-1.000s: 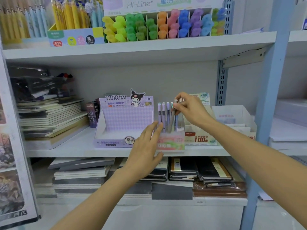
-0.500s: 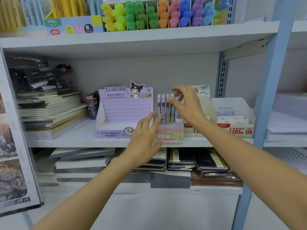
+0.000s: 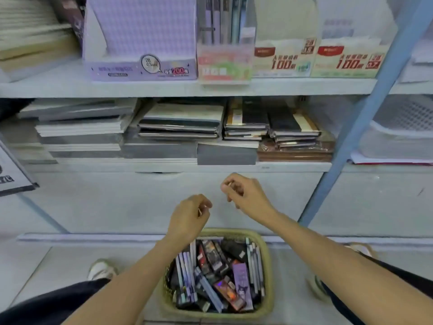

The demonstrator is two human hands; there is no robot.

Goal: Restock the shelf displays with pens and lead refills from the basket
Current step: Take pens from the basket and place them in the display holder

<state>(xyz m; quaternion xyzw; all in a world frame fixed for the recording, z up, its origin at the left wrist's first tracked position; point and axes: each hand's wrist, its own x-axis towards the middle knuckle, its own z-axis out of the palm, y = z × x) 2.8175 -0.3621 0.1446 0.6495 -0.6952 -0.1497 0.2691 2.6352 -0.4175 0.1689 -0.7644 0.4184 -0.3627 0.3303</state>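
Got left hand (image 3: 189, 216) and right hand (image 3: 246, 195) loosely curled, gripping nothing, right above the woven basket (image 3: 269, 277) sitting near, on the floor (image 3: 46, 266). Crammed with pens (image 3: 254, 266) and lead refill packs (image 3: 241, 277). Probably light, stiff, slick plastic, so pinch mid-barrel or by pack edges. Can read "200" on the far purple display box (image 3: 140, 69), "100" on 2 boxes (image 3: 283, 64) further right.

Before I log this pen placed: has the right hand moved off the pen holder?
Yes: the right hand dropped from the pen holder down toward the basket.
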